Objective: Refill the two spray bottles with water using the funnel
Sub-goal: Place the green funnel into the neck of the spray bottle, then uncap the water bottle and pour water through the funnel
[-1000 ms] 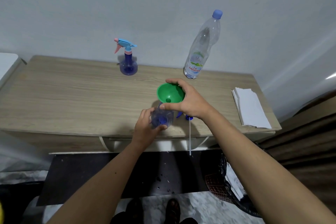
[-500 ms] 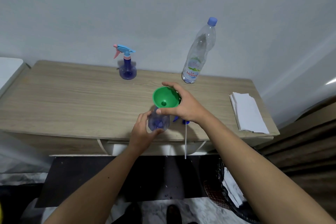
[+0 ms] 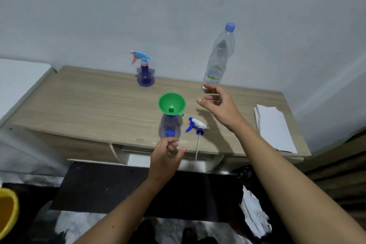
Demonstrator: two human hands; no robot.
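The green funnel [image 3: 172, 104] is sitting in the neck of the open spray bottle [image 3: 169, 127] at the table [image 3: 79, 105] front edge. Both hands are holding nothing: left hand [image 3: 166, 156] loosely curled at 6 o'clock of the bottle, right hand [image 3: 221, 105] spread, nearing the capped water bottle [image 3: 218, 59] at 1 o'clock. The removed sprayer head [image 3: 196, 126] is lying at 3 o'clock; the second spray bottle [image 3: 145, 75] is standing at 11 o'clock.

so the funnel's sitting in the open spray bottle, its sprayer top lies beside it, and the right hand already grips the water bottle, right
Not quite. In the head view the right hand is open and reaching toward the water bottle, with no grip on it yet. The funnel does sit in the open spray bottle, and the sprayer top lies beside it.
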